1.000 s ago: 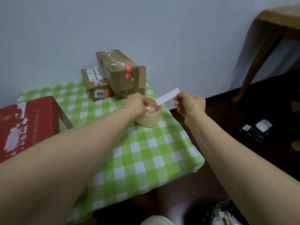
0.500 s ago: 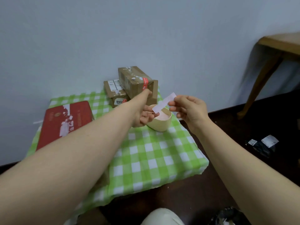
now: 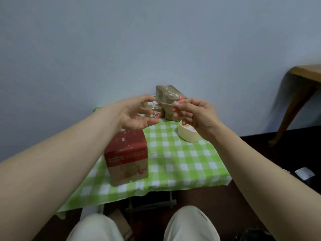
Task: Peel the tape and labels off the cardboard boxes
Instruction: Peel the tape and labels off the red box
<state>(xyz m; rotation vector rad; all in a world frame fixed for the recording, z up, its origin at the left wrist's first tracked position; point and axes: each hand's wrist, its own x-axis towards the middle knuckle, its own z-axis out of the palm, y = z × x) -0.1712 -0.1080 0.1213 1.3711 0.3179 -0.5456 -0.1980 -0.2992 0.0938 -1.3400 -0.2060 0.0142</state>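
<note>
My left hand [image 3: 139,115] hangs open in the air, fingers loosely spread and holding nothing, in front of the stack of brown cardboard boxes [image 3: 169,94] at the far edge of the green-and-white checked desk [image 3: 182,162]. My right hand [image 3: 194,115] is raised beside it with its fingers bent towards the thumb, and through the blur I cannot tell whether they pinch a scrap or nothing at all. From what lies here I judge the job partly done: the cream round tub [image 3: 188,137] just under my right hand has pinkish scraps in it, which I take for peeled pieces. The red-topped cardboard box [image 3: 126,153] near me shows pale torn patches on its top, as if stripped, though a pale label [image 3: 116,159] sits on its front face. The brown stack looks like the main work left: its top box wears a red sticker [image 3: 181,97] and whitish tape remnants, and the small box behind my left hand carries a white label with printed digits [image 3: 155,115] and white strips on top. So I reckon several labels are not yet peeled, most of them on that stack against the wall
</note>
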